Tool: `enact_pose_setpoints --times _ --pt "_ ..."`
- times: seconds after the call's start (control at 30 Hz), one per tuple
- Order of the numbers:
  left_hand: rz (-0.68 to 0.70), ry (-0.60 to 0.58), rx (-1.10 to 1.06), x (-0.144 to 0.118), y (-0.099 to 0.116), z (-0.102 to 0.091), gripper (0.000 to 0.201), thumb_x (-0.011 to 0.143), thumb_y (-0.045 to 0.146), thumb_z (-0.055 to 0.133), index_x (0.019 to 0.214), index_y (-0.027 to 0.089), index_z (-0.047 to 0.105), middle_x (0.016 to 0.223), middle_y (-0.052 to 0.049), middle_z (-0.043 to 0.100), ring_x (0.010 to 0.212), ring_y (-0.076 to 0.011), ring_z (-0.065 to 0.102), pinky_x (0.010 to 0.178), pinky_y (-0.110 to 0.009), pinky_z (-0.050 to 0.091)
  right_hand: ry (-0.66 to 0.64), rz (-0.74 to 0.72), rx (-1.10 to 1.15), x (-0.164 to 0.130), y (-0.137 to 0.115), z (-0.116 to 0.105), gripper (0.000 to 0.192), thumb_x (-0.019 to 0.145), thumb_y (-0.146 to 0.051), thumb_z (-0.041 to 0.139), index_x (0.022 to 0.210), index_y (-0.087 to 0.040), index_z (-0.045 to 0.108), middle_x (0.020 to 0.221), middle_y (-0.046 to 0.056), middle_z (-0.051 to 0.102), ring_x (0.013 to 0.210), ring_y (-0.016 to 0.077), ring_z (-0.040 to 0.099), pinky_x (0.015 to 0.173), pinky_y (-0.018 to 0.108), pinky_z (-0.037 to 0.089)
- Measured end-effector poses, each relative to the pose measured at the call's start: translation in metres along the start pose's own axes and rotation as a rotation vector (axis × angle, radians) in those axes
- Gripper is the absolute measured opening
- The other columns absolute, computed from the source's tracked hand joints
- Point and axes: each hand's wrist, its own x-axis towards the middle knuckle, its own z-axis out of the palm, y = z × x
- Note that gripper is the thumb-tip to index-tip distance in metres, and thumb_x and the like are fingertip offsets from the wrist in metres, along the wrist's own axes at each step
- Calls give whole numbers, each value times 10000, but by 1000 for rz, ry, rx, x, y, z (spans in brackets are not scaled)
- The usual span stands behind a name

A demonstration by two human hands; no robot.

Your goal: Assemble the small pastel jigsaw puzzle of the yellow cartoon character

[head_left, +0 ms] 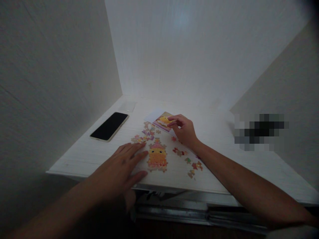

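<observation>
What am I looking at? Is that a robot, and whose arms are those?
No robot here! These are a person's own bare hands. There's just one picture, from a camera worn on that person's head, looking forward and down.

On the white table are loose jigsaw pieces and a joined-up part of the puzzle showing a yellow face. There's also a picture card and, off to the left, a phone.

The left hand is spread beside the joined-up part. The right hand is at the card, fingers bent. I can't tell whether it's holding anything.
</observation>
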Motion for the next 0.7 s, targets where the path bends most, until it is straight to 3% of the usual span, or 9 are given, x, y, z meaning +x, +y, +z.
enact_pose_setpoints --times 0.2,0.3,0.47,0.6,0.7 --pt "-38 57 -60 -1 -3 1 351 952 289 491 1260 154 593 1275 -143 586 1207 -281 525 1030 -476 457 -76 -16 -18 0 -7 -2 162 813 -163 576 933 -193 680 948 54 691 737 129 677 681 290 554" --pt "-67 82 -118 -1 -6 0 303 963 248 448 1190 163 629 1183 -122 624 1119 -245 574 987 -433 486 -281 -122 -34 -4 -21 -2 167 810 -198 631 963 -199 697 943 53 706 790 145 655 715 305 546" --pt "-165 99 -169 1 -7 -3 315 947 271 477 1215 156 597 1163 -117 648 1102 -252 585 981 -442 472 -661 -278 -31 -11 -43 -1 221 825 -311 697 1033 -241 723 1060 58 721 1003 186 650 948 394 479" --pt "-265 101 -225 3 -7 -3 326 933 327 515 1211 181 603 1082 -86 688 1013 -240 624 910 -406 496 -828 -301 -62 -12 -45 0 318 806 -360 720 1111 -270 711 1140 45 710 1063 185 639 1008 400 438" --pt "-313 115 -291 5 -7 -3 310 917 357 540 1173 203 627 1042 -58 708 933 -218 648 851 -372 508 -876 -293 -72 -12 -43 -1 390 789 -385 736 1154 -256 694 1170 51 703 1093 185 627 1015 382 435"
